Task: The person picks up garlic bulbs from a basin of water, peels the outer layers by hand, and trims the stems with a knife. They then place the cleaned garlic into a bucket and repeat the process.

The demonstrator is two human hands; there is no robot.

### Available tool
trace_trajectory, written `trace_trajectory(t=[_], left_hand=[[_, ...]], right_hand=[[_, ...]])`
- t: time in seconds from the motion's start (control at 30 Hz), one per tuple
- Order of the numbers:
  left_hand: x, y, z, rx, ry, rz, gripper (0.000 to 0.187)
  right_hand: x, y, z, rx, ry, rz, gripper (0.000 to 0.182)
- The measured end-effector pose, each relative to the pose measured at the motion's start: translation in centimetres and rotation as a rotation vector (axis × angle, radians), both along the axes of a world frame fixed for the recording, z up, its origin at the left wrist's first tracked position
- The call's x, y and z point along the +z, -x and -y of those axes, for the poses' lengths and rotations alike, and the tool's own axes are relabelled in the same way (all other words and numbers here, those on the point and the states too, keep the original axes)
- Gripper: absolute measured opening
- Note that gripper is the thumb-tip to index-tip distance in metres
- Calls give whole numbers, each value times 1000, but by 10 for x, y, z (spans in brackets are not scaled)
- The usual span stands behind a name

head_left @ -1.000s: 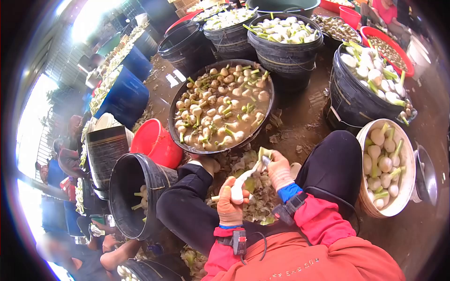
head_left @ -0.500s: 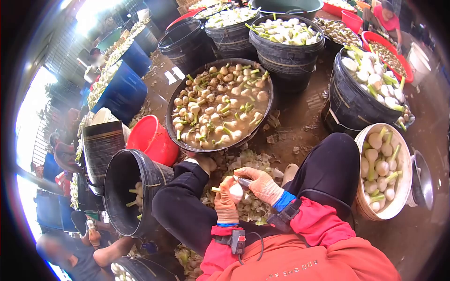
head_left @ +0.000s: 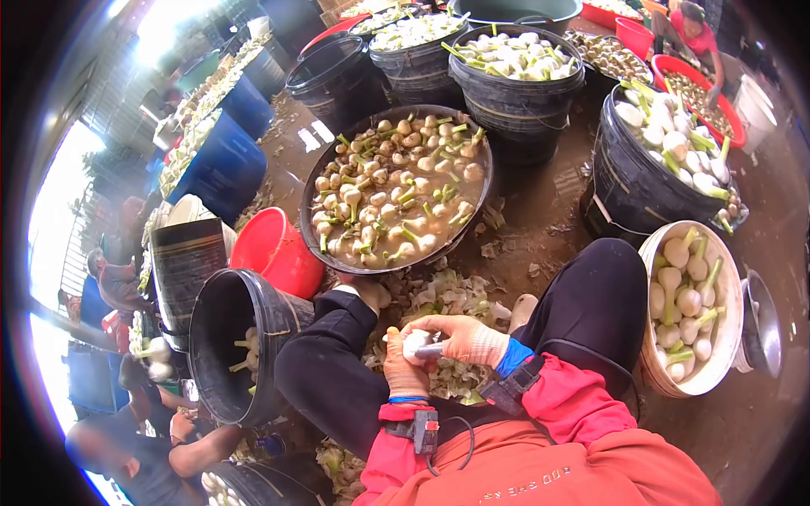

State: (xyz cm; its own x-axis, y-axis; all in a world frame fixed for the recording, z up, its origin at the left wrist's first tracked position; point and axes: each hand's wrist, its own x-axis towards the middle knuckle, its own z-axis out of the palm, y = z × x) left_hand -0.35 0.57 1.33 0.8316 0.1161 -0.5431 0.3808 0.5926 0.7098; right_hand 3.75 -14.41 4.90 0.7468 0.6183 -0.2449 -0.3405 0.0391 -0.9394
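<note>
My left hand [head_left: 405, 373], in an orange glove, is closed around a white garlic bulb [head_left: 414, 342] above my lap. My gloved right hand [head_left: 468, 339] grips a small knife [head_left: 429, 350], its grey handle or blade lying against the bulb; which part touches cannot be made out. Below both hands, pale garlic peelings [head_left: 460, 379] cover the ground between my legs. By my right knee stands a white bucket [head_left: 651, 358] of trimmed garlic bulbs. At my left knee a black bucket [head_left: 291, 314] leans over with several bulbs inside.
Ahead sits a wide dark basin [head_left: 364, 269] of bulbs in muddy water. A red bucket [head_left: 274, 253] stands beside it. Black buckets [head_left: 516, 118] heaped with garlic are behind and to the right [head_left: 624, 181]. Co-workers sit at lower left [head_left: 148, 455] and upper right [head_left: 696, 38].
The bulb has turned in my left hand, and its stem no longer points out leftward. My right hand and knife have shifted down across it. The lower-left co-worker's hands have moved.
</note>
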Motion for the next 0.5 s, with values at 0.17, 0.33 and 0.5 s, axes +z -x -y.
trace_trajectory(t=[0.17,0.33,0.5], left_hand=[[4,-1,-1,93,129,-66,51],[1,-5,3,296,348,29,49],[-15,0,-22,143,423,49,49]], right_hand=[[-34,-2,1,-62,83,74,31],[3,8,11,75,-22,56,24],[2,10,18,231,-58,23,26]])
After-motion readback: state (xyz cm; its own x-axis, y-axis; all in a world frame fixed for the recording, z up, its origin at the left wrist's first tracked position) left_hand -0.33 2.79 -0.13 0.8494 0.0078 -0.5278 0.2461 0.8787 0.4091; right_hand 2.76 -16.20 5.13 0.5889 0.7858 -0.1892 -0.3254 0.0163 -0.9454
